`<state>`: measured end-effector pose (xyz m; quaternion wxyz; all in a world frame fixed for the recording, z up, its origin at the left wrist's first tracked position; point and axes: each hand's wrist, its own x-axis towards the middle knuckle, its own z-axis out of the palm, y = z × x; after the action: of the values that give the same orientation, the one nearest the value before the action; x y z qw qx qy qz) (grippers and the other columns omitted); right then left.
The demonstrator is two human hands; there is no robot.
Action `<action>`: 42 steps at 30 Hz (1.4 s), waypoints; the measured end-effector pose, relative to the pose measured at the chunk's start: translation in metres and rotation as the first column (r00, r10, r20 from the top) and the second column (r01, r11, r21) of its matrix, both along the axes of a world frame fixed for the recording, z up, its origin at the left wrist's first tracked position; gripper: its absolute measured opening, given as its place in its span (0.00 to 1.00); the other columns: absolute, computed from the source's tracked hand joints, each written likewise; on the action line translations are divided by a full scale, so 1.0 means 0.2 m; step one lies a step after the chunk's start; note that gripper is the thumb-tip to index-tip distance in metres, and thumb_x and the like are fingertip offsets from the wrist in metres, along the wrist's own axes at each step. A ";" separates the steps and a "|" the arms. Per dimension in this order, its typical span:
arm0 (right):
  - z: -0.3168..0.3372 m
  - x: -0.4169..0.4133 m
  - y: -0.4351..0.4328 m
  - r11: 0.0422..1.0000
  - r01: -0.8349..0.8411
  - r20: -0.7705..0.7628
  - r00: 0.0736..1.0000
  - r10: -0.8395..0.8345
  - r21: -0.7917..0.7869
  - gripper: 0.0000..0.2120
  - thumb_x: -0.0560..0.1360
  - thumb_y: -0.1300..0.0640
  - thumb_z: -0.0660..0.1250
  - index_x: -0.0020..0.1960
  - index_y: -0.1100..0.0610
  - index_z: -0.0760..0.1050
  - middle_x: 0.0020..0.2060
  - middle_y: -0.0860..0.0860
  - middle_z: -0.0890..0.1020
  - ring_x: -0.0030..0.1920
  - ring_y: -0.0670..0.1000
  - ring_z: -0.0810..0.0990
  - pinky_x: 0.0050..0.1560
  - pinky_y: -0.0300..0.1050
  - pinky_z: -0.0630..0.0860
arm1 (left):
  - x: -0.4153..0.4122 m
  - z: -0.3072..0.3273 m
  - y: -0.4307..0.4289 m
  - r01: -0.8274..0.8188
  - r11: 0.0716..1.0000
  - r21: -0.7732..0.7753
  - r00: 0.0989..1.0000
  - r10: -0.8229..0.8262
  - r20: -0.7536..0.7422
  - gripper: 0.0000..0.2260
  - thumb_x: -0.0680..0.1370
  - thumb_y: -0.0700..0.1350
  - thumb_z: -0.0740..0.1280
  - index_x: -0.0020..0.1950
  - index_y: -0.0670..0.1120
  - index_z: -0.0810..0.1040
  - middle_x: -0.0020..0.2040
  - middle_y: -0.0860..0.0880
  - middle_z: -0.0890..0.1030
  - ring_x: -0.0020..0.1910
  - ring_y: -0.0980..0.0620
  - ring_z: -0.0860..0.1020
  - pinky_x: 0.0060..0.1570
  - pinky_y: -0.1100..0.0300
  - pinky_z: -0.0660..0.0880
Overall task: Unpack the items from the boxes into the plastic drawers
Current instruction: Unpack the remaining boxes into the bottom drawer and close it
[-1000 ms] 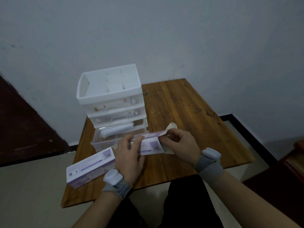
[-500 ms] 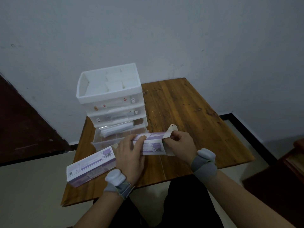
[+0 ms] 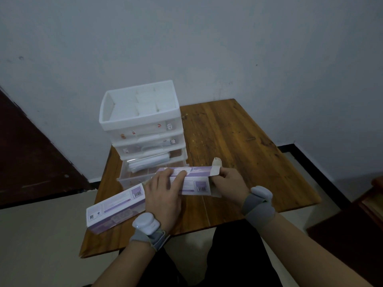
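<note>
Left hand (image 3: 163,195) clamps the box (image 3: 186,180); right hand (image 3: 229,183) pinches its flap (image 3: 215,169), which could tear if yanked.

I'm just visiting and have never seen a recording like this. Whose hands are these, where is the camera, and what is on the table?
There is no machine here: a person works with two bare hands, and the one camera sits on their head, looking forward and down. Each wrist wears a grey band with a small white device.

On the wooden table stands a white plastic drawer unit, with an open tray on top. Its bottom drawer is pulled out, with what look like clear-wrapped packs in it.

The left hand presses down on a long purple and white box. The right hand is at that box's right end, where the end flap stands open. Nothing has come out yet. A second similar box lies closed near the table's front left edge.
</note>
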<state>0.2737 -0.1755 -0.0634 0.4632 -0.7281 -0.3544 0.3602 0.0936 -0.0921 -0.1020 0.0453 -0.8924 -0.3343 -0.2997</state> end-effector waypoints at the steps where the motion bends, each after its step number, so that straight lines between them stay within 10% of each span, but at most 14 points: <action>1: 0.00 0.00 0.00 1.000 0.002 -0.031 1.000 -0.002 -0.007 0.15 0.80 0.54 0.62 0.63 0.59 0.77 0.54 0.53 0.83 0.54 0.51 0.80 0.48 0.42 0.79 | 0.00 0.00 0.00 -0.005 1.000 0.013 1.000 0.005 0.001 0.28 0.67 0.42 0.76 0.66 0.47 0.73 0.59 0.37 0.77 0.58 0.35 0.75 0.53 0.40 0.72; 12: -0.02 0.04 0.02 0.990 -0.109 -0.240 0.967 0.085 -0.090 0.18 0.76 0.57 0.69 0.64 0.59 0.74 0.51 0.50 0.81 0.51 0.49 0.80 0.48 0.43 0.80 | -0.04 0.00 0.03 -0.001 0.996 0.090 0.999 0.004 -0.032 0.30 0.66 0.42 0.77 0.65 0.48 0.72 0.58 0.37 0.78 0.57 0.34 0.76 0.52 0.38 0.74; 25: -0.01 0.06 0.02 0.968 -0.208 0.388 0.888 0.247 -0.141 0.10 0.70 0.47 0.74 0.37 0.47 0.74 0.40 0.43 0.79 0.36 0.41 0.77 0.34 0.33 0.73 | -0.04 0.00 0.03 -0.048 0.997 -0.058 0.998 0.046 -0.045 0.25 0.65 0.40 0.76 0.62 0.48 0.78 0.58 0.42 0.78 0.58 0.39 0.73 0.51 0.44 0.73; 30: 0.02 0.08 -0.01 0.974 -0.224 0.462 0.863 0.204 -0.012 0.16 0.68 0.45 0.75 0.48 0.56 0.83 0.45 0.50 0.84 0.43 0.48 0.81 0.46 0.49 0.81 | -0.01 0.01 0.03 -0.043 0.973 -0.227 0.999 0.041 -0.011 0.26 0.65 0.41 0.75 0.62 0.52 0.76 0.56 0.47 0.76 0.56 0.45 0.72 0.48 0.52 0.72; 42: 0.02 0.10 -0.02 0.942 -0.313 0.522 0.787 0.329 -0.121 0.18 0.71 0.45 0.72 0.55 0.55 0.80 0.49 0.48 0.84 0.45 0.45 0.81 0.46 0.41 0.80 | 0.00 0.00 -0.02 -0.082 0.942 -0.325 0.996 0.070 -0.048 0.26 0.68 0.42 0.75 0.65 0.52 0.76 0.58 0.48 0.76 0.58 0.45 0.72 0.50 0.49 0.74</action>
<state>0.2927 -0.1793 -0.0599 0.2676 -0.7350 -0.5825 0.2212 0.0946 -0.0958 -0.1024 -0.0854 -0.8792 -0.4127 -0.2221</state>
